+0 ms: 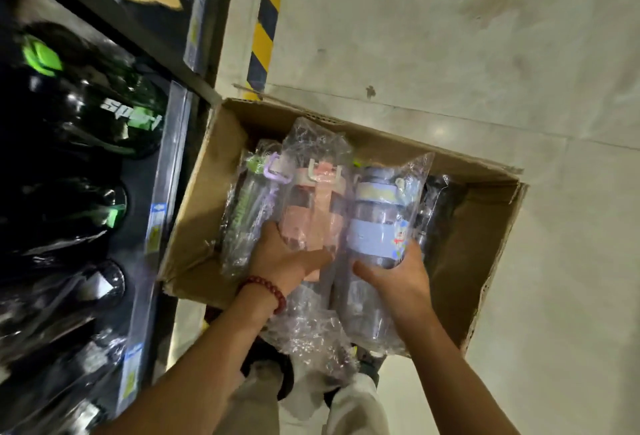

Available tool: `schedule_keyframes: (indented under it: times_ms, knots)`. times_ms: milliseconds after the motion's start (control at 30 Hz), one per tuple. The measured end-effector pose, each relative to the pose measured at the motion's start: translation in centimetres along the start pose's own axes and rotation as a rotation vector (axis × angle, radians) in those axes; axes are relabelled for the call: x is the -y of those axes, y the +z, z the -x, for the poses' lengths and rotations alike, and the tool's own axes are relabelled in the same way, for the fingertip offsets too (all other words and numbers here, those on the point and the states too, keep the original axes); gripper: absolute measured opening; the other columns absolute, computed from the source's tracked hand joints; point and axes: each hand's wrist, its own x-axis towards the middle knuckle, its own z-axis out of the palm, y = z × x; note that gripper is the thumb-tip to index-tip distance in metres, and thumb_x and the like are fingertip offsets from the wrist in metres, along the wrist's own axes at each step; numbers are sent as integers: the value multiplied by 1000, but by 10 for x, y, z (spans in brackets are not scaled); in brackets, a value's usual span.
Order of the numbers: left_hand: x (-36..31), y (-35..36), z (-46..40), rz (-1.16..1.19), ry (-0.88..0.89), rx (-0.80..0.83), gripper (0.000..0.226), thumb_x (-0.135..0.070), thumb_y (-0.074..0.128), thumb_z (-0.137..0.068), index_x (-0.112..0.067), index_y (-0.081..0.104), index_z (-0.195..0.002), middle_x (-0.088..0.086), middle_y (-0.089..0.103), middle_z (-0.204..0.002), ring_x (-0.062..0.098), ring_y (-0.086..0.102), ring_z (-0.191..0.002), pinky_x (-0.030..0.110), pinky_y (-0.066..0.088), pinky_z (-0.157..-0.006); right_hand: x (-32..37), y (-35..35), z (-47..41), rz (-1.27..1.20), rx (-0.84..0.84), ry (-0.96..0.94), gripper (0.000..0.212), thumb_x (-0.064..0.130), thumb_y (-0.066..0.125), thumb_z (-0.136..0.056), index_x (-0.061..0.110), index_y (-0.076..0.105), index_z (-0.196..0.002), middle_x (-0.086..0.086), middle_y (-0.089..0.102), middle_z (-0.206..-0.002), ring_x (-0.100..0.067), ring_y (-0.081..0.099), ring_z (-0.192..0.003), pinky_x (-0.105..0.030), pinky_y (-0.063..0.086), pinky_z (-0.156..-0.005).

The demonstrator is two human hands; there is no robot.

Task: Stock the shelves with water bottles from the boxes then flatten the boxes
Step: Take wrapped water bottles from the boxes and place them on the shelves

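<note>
An open cardboard box (485,226) sits on the floor beside the shelves. My left hand (280,258), with a red bead bracelet on its wrist, grips a pink water bottle (308,206) wrapped in clear plastic. My right hand (398,271) grips a blue water bottle (374,226), also in a plastic bag. Both bottles are held over the box. Inside the box lie a purple-handled bottle (256,212) with a green-lidded one at the left and a dark bottle (433,212) at the right.
Dark shelves (162,199) on the left hold several black and green sport bottles (104,112) in plastic. A yellow-and-black striped post (266,18) stands behind the box. Pale floor (450,36) spreads to the right. My legs and shoes are below the box.
</note>
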Motion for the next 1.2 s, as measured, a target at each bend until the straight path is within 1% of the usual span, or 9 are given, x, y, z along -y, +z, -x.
schedule_keyframes:
  times_ms: [167,267,367,500,633,900,1033,1133,1200]
  knots:
    - [-44,-40,60,147,123,-21,50,-2,83,-64,-27,50,-92,-7,61,-88,9,62,-80,9,45,-48,58,-5,60,27,8,-114,58,3,82,-65,34,45,-97,18,55,-92,6,58,-77,-7,45,-59]
    - [-73,-73,104,243,192,-55,64,-8,89,-55,-17,57,-110,-5,67,-92,4,67,-79,20,54,-59,104,-12,102,49,8,-218,63,6,83,-63,32,44,-105,18,55,-93,9,57,-78,-4,44,-62]
    - [-98,-109,148,279,232,-135,87,-31,86,-39,-18,53,-118,-3,67,-100,18,65,-94,37,56,-78,150,-16,145,20,22,-316,62,9,85,-58,34,47,-101,15,60,-97,10,59,-81,-6,45,-65]
    - [-129,-161,218,299,315,-197,87,-37,80,-33,-25,52,-115,-3,65,-102,17,64,-94,30,51,-74,207,-16,210,-1,22,-385,59,26,77,-49,39,48,-99,13,60,-101,10,58,-84,-9,45,-68]
    - [-152,-214,297,388,385,-252,80,-44,73,-26,-34,53,-103,-8,64,-97,9,63,-87,24,47,-66,253,-9,285,-49,84,-442,71,14,85,-56,37,47,-110,21,56,-104,13,56,-93,-2,42,-68]
    - [-154,-288,422,473,479,-414,87,-40,75,-26,-26,54,-109,-2,67,-96,18,67,-86,37,55,-67,311,11,414,-51,238,-629,91,30,81,-47,32,44,-131,16,60,-117,9,59,-98,-7,47,-76]
    - [-153,-301,454,599,519,-463,77,-39,76,-25,-22,57,-98,-4,72,-80,10,68,-74,20,52,-56,330,13,442,39,266,-701,97,40,80,-46,34,40,-135,15,56,-125,-1,54,-113,-24,48,-94]
    - [-146,-312,462,672,486,-536,85,-37,82,-27,-13,60,-106,5,72,-88,21,70,-82,27,55,-61,340,19,449,86,305,-745,98,43,77,-44,29,41,-134,10,58,-123,-8,57,-112,-29,50,-94]
    - [-141,-319,469,760,442,-615,84,-39,81,-25,-17,59,-104,5,71,-90,24,69,-83,37,55,-66,348,27,451,129,372,-775,98,42,77,-44,27,41,-134,10,58,-122,-8,57,-112,-19,48,-90]
